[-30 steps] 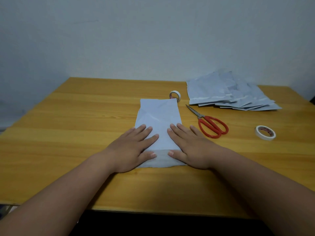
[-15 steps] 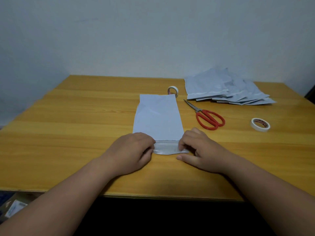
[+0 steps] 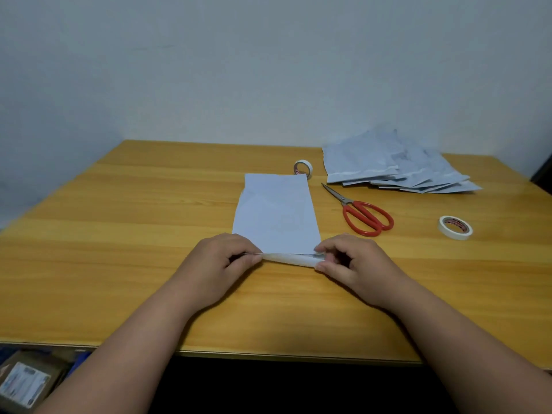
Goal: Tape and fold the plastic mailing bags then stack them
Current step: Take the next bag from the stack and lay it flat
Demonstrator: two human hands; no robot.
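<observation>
The wooden table (image 3: 149,234) carries the mailing bag (image 3: 276,216), which lies flat, extending away from the grip. The left hand (image 3: 219,264) and right hand (image 3: 355,264) each pinch one end of its near flap (image 3: 288,259), apparently keeping the fold line straight. Unprocessed bags (image 3: 388,168), scissors (image 3: 363,215) and tape rolls (image 3: 455,228) lie beyond and right.

I see one pale grey-white mailing bag (image 3: 276,215) lying flat and lengthwise at the table's middle, its near edge curled up into a narrow fold; a fanned stack of similar bags (image 3: 391,165) sits far right.
</observation>
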